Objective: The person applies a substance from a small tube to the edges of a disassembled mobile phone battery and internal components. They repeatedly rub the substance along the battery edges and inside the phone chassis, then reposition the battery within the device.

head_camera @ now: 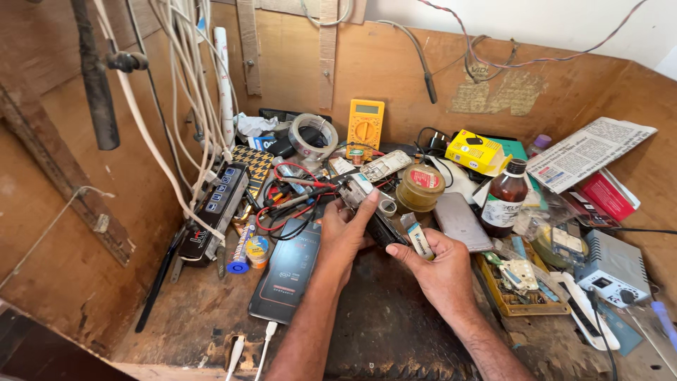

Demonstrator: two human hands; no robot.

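At frame centre, the left hand (343, 233) clamps an opened phone (367, 194); the right hand (437, 264) grips a small tube (419, 240), seemingly mid-repair, calling for steady aim.

A: What's the bg?
B: Brown plywood walls (395, 63) on 3 sides, boxing in a dark, worn worktop (395, 324). White wall (550, 21) above the back panel.
A: Light?
B: Bright, even, prob. daylight. White cables (190, 106) hang down the left wall.
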